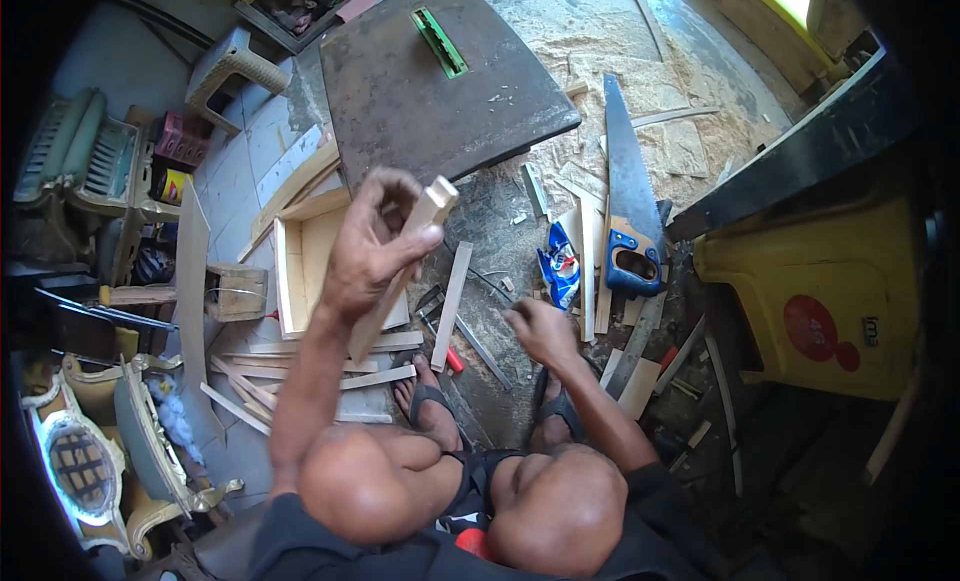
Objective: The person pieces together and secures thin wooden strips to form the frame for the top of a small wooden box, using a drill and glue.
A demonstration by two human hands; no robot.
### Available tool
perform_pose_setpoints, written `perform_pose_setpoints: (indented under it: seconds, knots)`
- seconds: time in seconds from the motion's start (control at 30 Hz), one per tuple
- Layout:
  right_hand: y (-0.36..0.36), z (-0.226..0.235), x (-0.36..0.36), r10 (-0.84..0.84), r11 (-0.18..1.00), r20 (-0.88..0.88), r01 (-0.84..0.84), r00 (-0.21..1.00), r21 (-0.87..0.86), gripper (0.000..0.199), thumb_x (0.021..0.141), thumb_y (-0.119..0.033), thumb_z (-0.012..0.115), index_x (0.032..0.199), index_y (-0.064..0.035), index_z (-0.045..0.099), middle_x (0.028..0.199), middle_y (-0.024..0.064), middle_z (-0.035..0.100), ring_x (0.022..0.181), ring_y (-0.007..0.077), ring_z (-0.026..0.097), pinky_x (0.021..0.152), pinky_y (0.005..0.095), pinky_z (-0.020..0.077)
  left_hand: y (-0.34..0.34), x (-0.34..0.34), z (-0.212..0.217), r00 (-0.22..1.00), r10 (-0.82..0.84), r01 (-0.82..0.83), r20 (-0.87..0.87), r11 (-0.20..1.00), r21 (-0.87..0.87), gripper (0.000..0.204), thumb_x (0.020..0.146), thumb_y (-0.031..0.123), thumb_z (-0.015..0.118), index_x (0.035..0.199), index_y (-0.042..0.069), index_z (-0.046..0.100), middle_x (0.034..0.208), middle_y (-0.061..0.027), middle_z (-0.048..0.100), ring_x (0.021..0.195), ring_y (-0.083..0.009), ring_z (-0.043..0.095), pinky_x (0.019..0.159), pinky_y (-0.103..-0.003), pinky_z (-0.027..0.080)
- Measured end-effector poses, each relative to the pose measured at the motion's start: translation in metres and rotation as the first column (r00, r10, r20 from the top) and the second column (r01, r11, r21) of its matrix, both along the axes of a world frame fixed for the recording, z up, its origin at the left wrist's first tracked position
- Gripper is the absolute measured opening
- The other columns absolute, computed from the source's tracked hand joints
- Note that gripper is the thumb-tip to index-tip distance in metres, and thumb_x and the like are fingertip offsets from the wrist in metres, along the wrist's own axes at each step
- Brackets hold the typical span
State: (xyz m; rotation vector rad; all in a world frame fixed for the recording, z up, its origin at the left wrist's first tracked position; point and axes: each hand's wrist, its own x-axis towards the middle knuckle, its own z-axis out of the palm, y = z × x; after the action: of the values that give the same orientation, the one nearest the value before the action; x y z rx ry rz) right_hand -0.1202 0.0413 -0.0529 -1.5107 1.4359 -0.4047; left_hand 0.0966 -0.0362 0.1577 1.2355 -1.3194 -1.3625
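Wooden strip (405,271): raised above the floor, tilted, pinched near its upper end by the left hand (365,246) fingers. A blue snack wrapper (558,266) lies on the sawdust-strewn floor (640,91) beside a blue-handled handsaw (630,216). Right hand (540,331) lowered over the floor, fingers curled; whether they grip anything cannot be determined.

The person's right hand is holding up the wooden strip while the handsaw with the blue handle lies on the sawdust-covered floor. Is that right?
Not quite: the head view shows the left hand holding up the wooden strip. The right hand is lower, near the floor, and I cannot tell whether it grips anything. The rest stands: the handsaw with the blue handle lies on the sawdust-covered floor.
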Motion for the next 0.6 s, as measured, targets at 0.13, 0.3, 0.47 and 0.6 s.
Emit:
perform_pose_setpoints:
  seconds: [0.13,0.3,0.47,0.6]
  knots:
    - [-0.028,-0.025,0.092,0.044,0.997,-0.166,-0.032,0.985,0.071,0.057,0.090,-0.051,0.071,0.118,-0.0018,0.069,0.109,0.0255,0.074,0.099,0.0414,0.073,0.087,0.0504,0.0562,0.040,0.022,-0.065,0.884,0.242,-0.157,-0.400,0.959,0.234,0.032,0.090,0.000,0.072,0.112,0.010,0.051,0.096,-0.0060,0.060,0.075,-0.0169,0.067,0.060,-0.029,0.059]
    - [-0.037,-0.045,0.097,-0.065,0.994,0.005,0.065,0.998,0.093,0.054,0.091,-0.043,0.073,0.121,0.0006,0.063,0.107,0.0247,0.074,0.100,0.0375,0.074,0.087,0.0463,0.0565,0.058,0.034,-0.127,0.831,0.338,-0.179,-0.441,0.914,0.363,0.042,0.092,0.002,0.075,0.126,0.005,0.052,0.099,-0.0063,0.062,0.074,-0.0138,0.066,0.064,-0.029,0.060]
    - [-0.023,0.014,0.055,-0.246,0.962,0.566,0.127,0.787,0.242,0.044,0.098,-0.024,0.072,0.132,0.0002,0.059,0.106,0.0146,0.075,0.091,0.0156,0.070,0.086,0.0336,0.0550,0.054,0.031,-0.137,0.791,0.434,-0.288,-0.431,0.886,0.364,0.035,0.095,0.009,0.076,0.124,0.006,0.057,0.093,-0.0019,0.065,0.080,-0.0107,0.064,0.071,-0.026,0.057]
    - [-0.020,0.057,0.045,-0.148,0.982,0.560,0.055,0.815,0.179,0.041,0.100,-0.017,0.070,0.136,0.0003,0.062,0.115,0.0072,0.070,0.094,0.0118,0.067,0.085,0.0293,0.0542,0.040,0.019,-0.151,0.727,0.413,-0.230,-0.549,0.899,0.373,0.024,0.094,0.011,0.078,0.113,0.007,0.065,0.096,-0.0012,0.068,0.084,-0.0103,0.065,0.080,-0.027,0.055]
